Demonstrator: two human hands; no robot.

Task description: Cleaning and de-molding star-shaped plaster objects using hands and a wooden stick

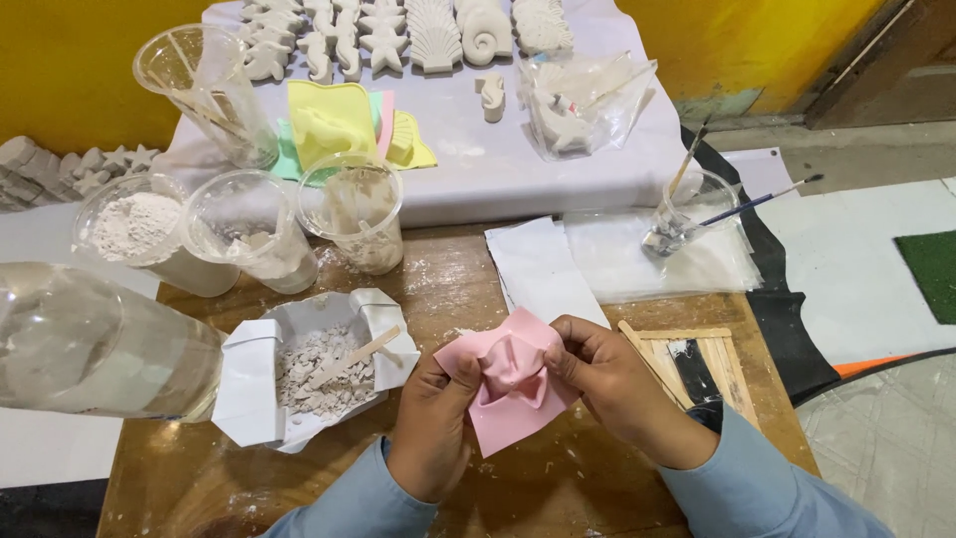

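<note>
Both my hands hold a soft pink mould (510, 382) just above the wooden table (558, 478). My left hand (430, 418) grips its left edge with the thumb pressed into the bulging middle. My right hand (607, 384) pinches its right side, fingers curled over the top edge. The mould is bent and creased between them. Left of my hands lies a folded white paper tray (249, 389) of broken plaster bits with a flat wooden stick (354, 357) resting in it.
Plastic cups (249, 234) with white powder and residue stand at the back left, a big clear bottle (90, 344) at far left. Yellow and pink moulds (334, 120) and white plaster sea-shape casts (418, 35) lie on a white cloth. A cup with brushes (687, 214) stands at right, a stick frame (692, 364) beside my right hand.
</note>
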